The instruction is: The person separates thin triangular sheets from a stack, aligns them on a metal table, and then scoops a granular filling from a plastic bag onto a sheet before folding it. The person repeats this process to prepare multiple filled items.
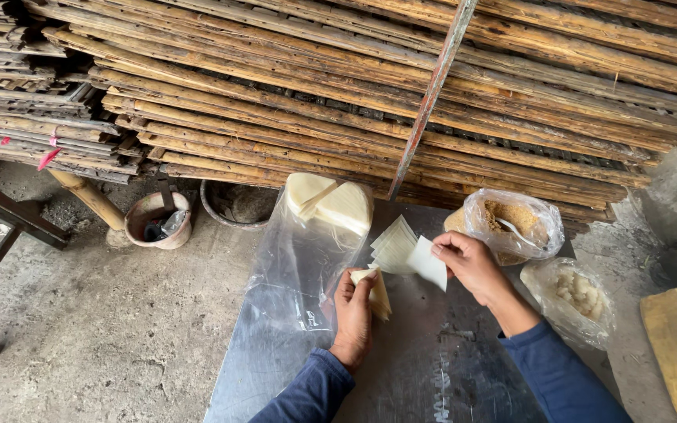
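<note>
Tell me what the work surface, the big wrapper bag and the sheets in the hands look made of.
Work surface: sheet metal, dull grey with a streaky sheen and scuffs. Big bag: thin clear plastic film, glossy and wrinkled, the metal showing through. Sheets in the right hand and left hand: thin, pale cream, matte and flexible, probably dough wrappers, though paper cannot be ruled out.

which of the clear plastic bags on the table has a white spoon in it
The clear plastic bag of brown crumbly filling, at the table's far edge just beyond the right hand. The bag of pale lumps nearer the person shows no spoon.
</note>
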